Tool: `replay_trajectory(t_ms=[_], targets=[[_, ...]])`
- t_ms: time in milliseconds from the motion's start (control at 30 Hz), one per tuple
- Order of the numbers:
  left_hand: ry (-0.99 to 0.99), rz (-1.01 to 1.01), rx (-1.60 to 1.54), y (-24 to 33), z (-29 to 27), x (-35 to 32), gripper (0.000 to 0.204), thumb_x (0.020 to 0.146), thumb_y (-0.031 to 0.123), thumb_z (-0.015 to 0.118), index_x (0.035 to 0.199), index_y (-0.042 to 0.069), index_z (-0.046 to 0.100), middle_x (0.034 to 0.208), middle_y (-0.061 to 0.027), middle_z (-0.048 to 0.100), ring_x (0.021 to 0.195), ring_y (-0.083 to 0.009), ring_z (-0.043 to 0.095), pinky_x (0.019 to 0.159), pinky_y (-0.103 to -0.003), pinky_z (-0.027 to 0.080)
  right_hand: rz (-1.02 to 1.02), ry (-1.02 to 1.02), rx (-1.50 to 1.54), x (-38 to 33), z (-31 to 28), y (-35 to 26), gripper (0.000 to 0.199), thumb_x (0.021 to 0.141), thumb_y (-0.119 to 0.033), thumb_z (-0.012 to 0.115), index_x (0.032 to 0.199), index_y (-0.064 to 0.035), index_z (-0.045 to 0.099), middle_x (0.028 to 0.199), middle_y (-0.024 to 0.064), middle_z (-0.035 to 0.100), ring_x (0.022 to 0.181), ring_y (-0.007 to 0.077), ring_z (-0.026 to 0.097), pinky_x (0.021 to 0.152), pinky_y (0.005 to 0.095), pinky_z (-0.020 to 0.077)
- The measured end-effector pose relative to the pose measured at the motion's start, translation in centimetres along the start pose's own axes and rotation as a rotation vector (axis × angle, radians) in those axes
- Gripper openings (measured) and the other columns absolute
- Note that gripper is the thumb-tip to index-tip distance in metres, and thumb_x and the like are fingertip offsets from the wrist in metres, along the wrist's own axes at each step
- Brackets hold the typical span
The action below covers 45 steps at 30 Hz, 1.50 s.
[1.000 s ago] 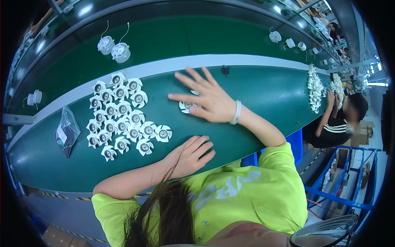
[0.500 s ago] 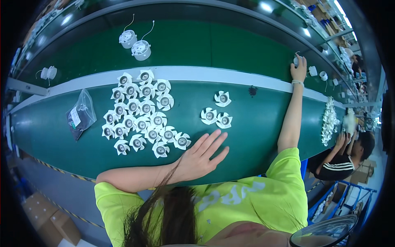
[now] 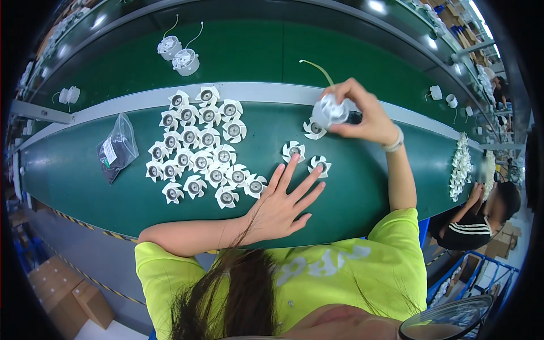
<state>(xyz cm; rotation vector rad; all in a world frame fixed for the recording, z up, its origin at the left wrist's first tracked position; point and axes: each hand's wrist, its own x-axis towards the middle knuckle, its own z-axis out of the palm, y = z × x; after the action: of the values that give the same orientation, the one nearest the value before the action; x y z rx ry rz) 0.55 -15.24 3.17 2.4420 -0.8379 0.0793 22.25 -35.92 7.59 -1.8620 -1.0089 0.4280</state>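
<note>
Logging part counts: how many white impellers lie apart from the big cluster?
3: an impeller beside the fan housing in the right hand, another and a third near the left hand; more may be hidden.

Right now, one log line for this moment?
right hand: holds round fan housing | left hand: flat on green bench, fingertips by loose impellers

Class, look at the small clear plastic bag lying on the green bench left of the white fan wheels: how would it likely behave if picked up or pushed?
The plastic bag looks crumpled and thin, so it would probably sag, not hold shape. Dark contents sit low inside, so they would likely shift. Pushed, it should slide and bunch, not roll.
</note>
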Motion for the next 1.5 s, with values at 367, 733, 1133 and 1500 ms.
replay_trajectory(t_ms=[367, 733, 1133, 1500], targets=[[-0.056, 0.047, 0.091, 0.3, -0.2, -0.4, 0.063, 0.091, 0.036, 0.059, 0.145, 0.005, 0.049, 0.168, -0.015, 0.025, 0.149, -0.0538, 0.025, 0.118, -0.055, 0.024, -0.025, -0.039, -0.344, -0.5, 2.3, 1.4, 0.067, 0.073, -0.012, 0.087, 0.134, -0.0111, 0.06, 0.127, 0.0069, 0.066, 0.119, 0.0244, 0.06, 0.105, 0.0359, 0.0459], [-0.104, 0.06, 0.126, 0.2, -0.4, -0.2, 0.062, 0.091, 0.037, 0.059, 0.144, 0.005, 0.05, 0.167, -0.0171, 0.026, 0.15, -0.0522, 0.025, 0.117, -0.054, 0.027, 0.595, 0.91, -1.726, -10.2, -16.0, 16.1, 0.043, 0.086, -0.041, 0.071, 0.128, -0.0286, 0.069, 0.142, 0.0096, 0.059, 0.114, 0.0328, 0.062, 0.102, 0.0424, 0.0464], [-0.09, -0.038, 0.001, 0.2, -0.5, -0.1, 0.061, 0.091, 0.037, 0.057, 0.142, 0.005, 0.05, 0.166, -0.0218, 0.025, 0.152, -0.0478, 0.024, 0.121, -0.051, 0.022, 0.341, 0.673, -0.486, -2.1, -8.6, 5.2, 0.047, 0.089, -0.008, 0.073, 0.132, -0.006, 0.053, 0.116, 0.0112, 0.061, 0.087, 0.0177, 0.064, 0.079, 0.0309, 0.0555], [-0.048, 0.2, 0.055, -0.2, 0.9, -1.1, 0.055, 0.091, 0.034, 0.059, 0.136, 0.003, 0.055, 0.163, -0.0207, 0.034, 0.151, -0.0443, 0.03, 0.122, -0.049, 0.018, 0.412, -0.274, 0.419, -0.8, 3.7, -2.4, 0.03, 0.093, 0.002, 0.063, 0.123, -0.0027, 0.062, 0.122, 0.0136, 0.063, 0.074, 0.0118, 0.062, 0.061, 0.0217, 0.0557]])
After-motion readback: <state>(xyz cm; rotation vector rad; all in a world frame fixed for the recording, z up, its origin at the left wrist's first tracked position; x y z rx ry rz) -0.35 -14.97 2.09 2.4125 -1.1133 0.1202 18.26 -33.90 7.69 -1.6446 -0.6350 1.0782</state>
